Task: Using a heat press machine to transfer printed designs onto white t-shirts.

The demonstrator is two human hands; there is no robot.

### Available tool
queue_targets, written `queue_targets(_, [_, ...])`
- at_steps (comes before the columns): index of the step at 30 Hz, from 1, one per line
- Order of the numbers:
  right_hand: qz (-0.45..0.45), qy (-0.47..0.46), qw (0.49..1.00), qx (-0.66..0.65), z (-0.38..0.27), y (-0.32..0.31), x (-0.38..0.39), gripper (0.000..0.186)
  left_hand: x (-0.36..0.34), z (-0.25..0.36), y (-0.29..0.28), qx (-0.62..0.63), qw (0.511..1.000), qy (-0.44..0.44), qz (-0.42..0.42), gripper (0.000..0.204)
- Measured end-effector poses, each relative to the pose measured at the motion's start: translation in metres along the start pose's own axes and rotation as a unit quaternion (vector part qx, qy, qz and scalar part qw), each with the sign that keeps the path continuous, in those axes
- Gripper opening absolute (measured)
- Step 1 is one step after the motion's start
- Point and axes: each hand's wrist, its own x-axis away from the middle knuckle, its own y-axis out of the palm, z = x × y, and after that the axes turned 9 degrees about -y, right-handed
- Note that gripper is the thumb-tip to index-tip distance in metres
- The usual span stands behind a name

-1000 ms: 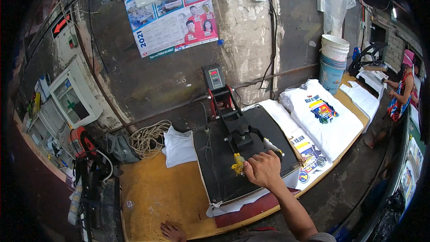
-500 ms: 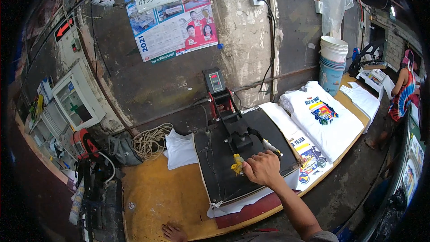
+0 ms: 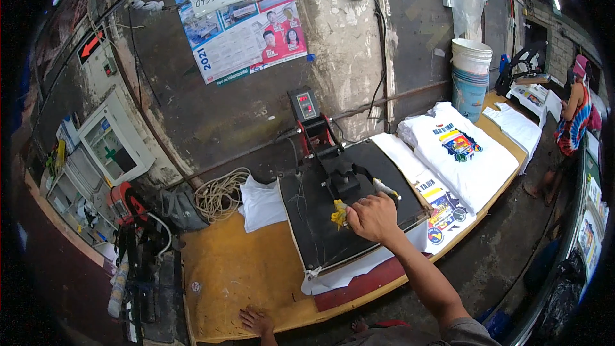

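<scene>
My right hand (image 3: 373,218) is closed round the handle bar of a heat press; the bar's ends are wrapped in yellow (image 3: 339,214) and pale material. The press's wide black top plate (image 3: 307,218) is down. White cloth (image 3: 351,274) and a dark red pad (image 3: 362,287) stick out under its near edge. At the back of the press stands a control box (image 3: 305,104) with a lit red display. My left hand (image 3: 256,321) rests flat on the yellow-brown tabletop (image 3: 237,269), fingers spread, holding nothing.
White printed T-shirts (image 3: 458,154) lie stacked right of the press, before nested buckets (image 3: 471,80). Left of it are a folded white cloth (image 3: 262,204) and coiled rope (image 3: 221,195). A person (image 3: 572,112) in a tie-dye top is at the far right.
The view has shifted slightly, and more of my left hand and wrist shows on the table. My right hand stays on the press handle, and the top plate remains down.
</scene>
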Motion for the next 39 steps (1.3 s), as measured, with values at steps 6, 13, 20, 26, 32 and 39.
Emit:
queue_targets(6, [-0.011,-0.011,1.000,-0.011,-0.001,-0.004,0.000,0.040,0.000,-0.001,-0.011,0.015,0.998,-0.005,-0.062,0.061])
queue_targets(13, [-0.030,-0.036,0.998,-0.039,0.002,-0.017,-0.001,0.041,-0.012,0.002,-0.008,-0.045,0.996,-0.030,-0.074,0.063])
queue_targets(20, [-0.117,-0.093,0.988,-0.046,0.013,-0.033,0.004,0.059,-0.002,0.160,-0.172,0.369,0.888,0.267,0.059,0.030])
queue_targets(26, [-0.065,-0.116,0.991,-0.014,0.023,-0.011,0.010,0.019,0.146,0.322,-0.345,0.345,0.692,0.631,0.058,0.020])
queue_targets(32, [-0.017,-0.120,0.990,-0.072,0.038,0.015,0.023,0.018,0.207,0.385,-0.373,0.150,0.709,0.657,-0.210,0.071])
queue_targets(39, [-0.176,-0.146,0.957,-0.176,0.051,0.001,0.007,0.016,0.213,0.395,-0.385,0.144,0.751,0.603,-0.228,0.061])
